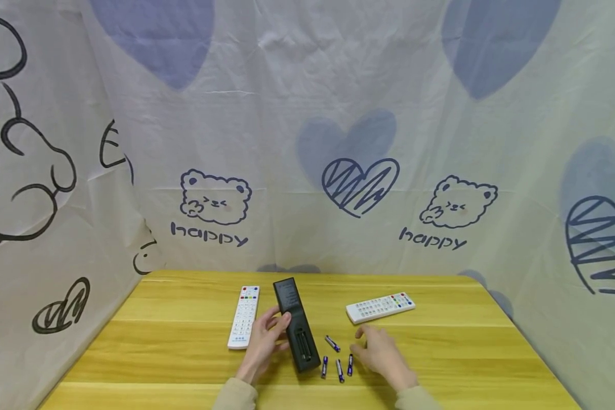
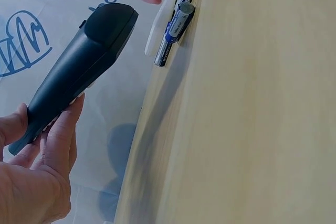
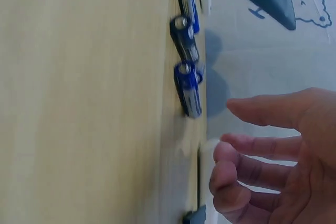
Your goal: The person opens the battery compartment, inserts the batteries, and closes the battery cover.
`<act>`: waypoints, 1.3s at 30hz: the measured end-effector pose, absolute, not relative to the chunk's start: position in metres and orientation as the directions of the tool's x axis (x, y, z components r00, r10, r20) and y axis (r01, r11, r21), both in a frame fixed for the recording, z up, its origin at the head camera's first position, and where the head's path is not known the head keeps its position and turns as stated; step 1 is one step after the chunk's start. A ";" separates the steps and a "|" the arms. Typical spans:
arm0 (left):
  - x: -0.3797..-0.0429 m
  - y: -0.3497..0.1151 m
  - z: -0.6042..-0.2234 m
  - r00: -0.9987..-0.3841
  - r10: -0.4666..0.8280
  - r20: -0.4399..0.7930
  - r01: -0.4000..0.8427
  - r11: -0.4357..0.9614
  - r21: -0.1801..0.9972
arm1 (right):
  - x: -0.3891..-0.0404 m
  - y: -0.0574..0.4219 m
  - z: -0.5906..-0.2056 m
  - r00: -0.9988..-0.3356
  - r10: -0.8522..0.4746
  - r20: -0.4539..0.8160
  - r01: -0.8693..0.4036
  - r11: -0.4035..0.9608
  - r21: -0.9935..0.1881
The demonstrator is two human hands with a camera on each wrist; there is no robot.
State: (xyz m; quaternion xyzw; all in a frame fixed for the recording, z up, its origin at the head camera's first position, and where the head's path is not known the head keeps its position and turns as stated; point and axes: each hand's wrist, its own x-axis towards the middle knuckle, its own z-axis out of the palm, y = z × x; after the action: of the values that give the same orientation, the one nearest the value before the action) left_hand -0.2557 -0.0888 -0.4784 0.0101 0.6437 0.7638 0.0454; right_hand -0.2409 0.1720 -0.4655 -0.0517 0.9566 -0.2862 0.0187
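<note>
My left hand [image 1: 266, 340] grips a black remote control [image 1: 288, 296] above the table, thumb on one side and fingers behind. Its back faces up, and the battery compartment [image 1: 303, 344] is uncovered, with no battery seen in it. Several blue-and-silver batteries [image 1: 340, 370] lie loose just right of the remote; in the right wrist view, batteries [image 3: 188, 88] are beside the hand. Near them hovers my right hand [image 1: 381, 352], fingers loosely bent and thumb apart from them, holding nothing. The left wrist view shows the remote [image 2: 79, 72] tilted and raised off the wood.
A white remote control [image 1: 244, 316] lies behind my left hand, and another white remote control [image 1: 380, 308] lies beyond my right. A small dark piece [image 3: 195, 215], its kind unclear, shows at the lower edge of the right wrist view. Printed cloth [image 1: 287, 228] hangs behind the wooden table [image 1: 174, 341].
</note>
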 end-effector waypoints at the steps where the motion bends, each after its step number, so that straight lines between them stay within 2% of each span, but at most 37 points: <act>1: -0.256 -0.089 -0.478 -0.996 0.082 -0.043 -0.056 -0.168 0.984 | -0.241 0.170 -0.466 -0.993 -0.111 -0.028 -0.078 0.829 -0.554; 7: -0.256 -0.088 -0.479 -0.996 0.080 -0.044 -0.057 -0.172 0.983 | -0.241 0.166 -0.468 -0.989 -0.124 -0.080 -0.056 0.815 -0.577; 16: -0.256 -0.087 -0.479 -0.996 0.083 -0.039 -0.053 -0.175 0.983 | -0.239 0.165 -0.471 -0.977 -0.168 -0.130 -0.034 0.730 -0.683; 39: -0.256 -0.087 -0.481 -0.995 0.084 -0.044 -0.058 -0.173 0.983 | -0.241 0.161 -0.477 -0.971 -0.202 -0.127 -0.057 0.712 -0.699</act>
State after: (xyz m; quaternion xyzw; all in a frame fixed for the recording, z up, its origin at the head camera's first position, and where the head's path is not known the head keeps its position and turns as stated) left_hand -0.2565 -0.0866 -0.4812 0.0102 0.6413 0.7658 0.0464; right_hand -0.2410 0.1612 -0.4774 -0.0705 0.9202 -0.3725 0.0973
